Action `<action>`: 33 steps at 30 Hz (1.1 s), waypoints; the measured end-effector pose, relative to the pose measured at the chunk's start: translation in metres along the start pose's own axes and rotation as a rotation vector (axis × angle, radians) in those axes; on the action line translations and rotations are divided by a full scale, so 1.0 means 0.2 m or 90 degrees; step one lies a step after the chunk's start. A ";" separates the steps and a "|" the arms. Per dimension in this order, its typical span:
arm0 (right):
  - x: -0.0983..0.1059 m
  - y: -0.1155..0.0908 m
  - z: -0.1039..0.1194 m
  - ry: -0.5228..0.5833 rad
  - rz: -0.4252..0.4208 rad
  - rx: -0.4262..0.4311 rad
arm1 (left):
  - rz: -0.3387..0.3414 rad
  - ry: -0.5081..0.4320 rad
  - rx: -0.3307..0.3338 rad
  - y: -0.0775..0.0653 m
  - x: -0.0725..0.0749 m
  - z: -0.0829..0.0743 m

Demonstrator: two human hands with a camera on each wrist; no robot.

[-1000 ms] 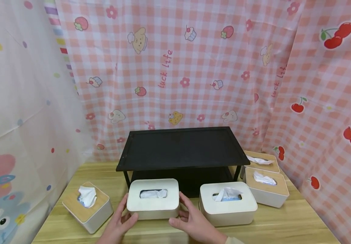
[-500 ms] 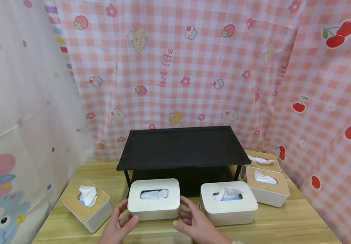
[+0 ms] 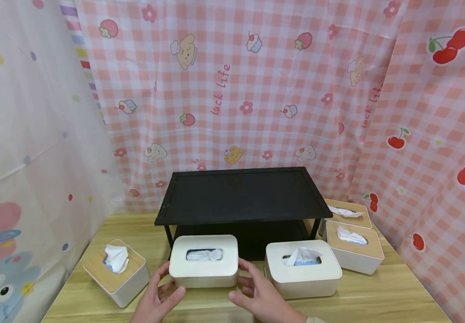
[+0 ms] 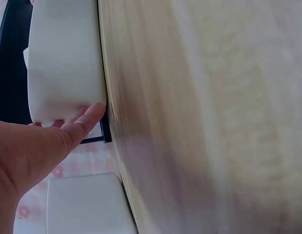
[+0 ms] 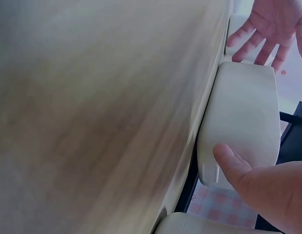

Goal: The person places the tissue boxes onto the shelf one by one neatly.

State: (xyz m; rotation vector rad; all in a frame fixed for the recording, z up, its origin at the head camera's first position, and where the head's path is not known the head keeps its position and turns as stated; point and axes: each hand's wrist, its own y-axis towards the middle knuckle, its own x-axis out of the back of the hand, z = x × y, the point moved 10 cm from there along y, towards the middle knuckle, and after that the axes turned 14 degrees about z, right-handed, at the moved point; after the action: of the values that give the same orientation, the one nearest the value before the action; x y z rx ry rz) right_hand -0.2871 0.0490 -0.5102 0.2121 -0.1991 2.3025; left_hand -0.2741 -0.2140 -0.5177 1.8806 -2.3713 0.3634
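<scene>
A white tissue box (image 3: 204, 268) with an oval slot and a white tissue stands in front of the black rack, between my two hands. My left hand (image 3: 157, 299) is at its left end, fingers fairly straight and fingertips right at the box wall, thumb spread toward the front. In the left wrist view, those fingertips (image 4: 81, 120) overlap the lower end of the box. My right hand (image 3: 259, 295) is at the right end, fingers along the side and thumb away from them. The right wrist view shows the right thumb (image 5: 226, 156) in front of the box's long side.
Another white tissue box (image 3: 276, 271) stands right of my right hand. Two wood-topped tissue boxes, one nearer (image 3: 369, 251), one behind (image 3: 363, 220), are at the right. A third wood-topped box (image 3: 133, 264) sits angled at the left. The black two-tier rack (image 3: 240, 195) stands behind.
The white box sits a touch farther back than half a second ago, both hands staying at its ends. Over the second, the right thumb has drawn slightly right.
</scene>
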 end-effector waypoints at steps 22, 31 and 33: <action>0.04 0.04 0.05 -0.102 -0.034 -0.009 | 0.038 0.066 0.010 0.05 -0.01 -0.06; 0.05 0.08 0.08 -0.144 -0.064 -0.007 | 0.041 0.098 -0.004 0.08 -0.01 -0.10; 0.05 0.10 0.08 -0.154 -0.068 -0.006 | 0.037 0.103 -0.010 0.08 -0.01 -0.10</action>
State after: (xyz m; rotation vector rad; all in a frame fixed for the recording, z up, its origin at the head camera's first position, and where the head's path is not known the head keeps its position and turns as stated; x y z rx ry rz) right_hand -0.3073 0.0404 -0.4932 0.4852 -0.3142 2.1657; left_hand -0.2911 -0.2037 -0.5002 1.7081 -2.3176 0.4808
